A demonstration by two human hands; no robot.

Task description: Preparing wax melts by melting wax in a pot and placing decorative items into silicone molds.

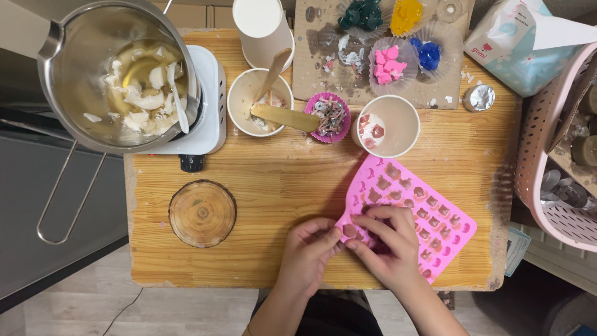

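One wooden tabletop is carrying everything, its far edge running out of view at the top. One steel pot is sitting on a white hotplate at the far left, holding pale lumps in yellowish liquid with one white spoon leaning inside; the pot's near-left rim is being cut off by the picture's edge. One pink perforated basket is standing at the right, only partly in view, its contents hard to make out. One pink silicone mould is lying near the front edge, slanted, its many small cavities too fine to count — the near corner is being covered by the hands. One round wooden coaster is resting to the left of the mould, well apart from it. Three paper cups are standing behind: one tall white cup, one cup with two wooden sticks, one cup with pink residue. Several fluted liners are holding coloured pieces — pink, blue, yellow, green and one with mixed scraps.

The left hand is curling, its fingertips pinching the mould's near-left corner. The right hand is pressing down on the mould, fingers bent over the cavities beside that corner; what lies under them is hidden.
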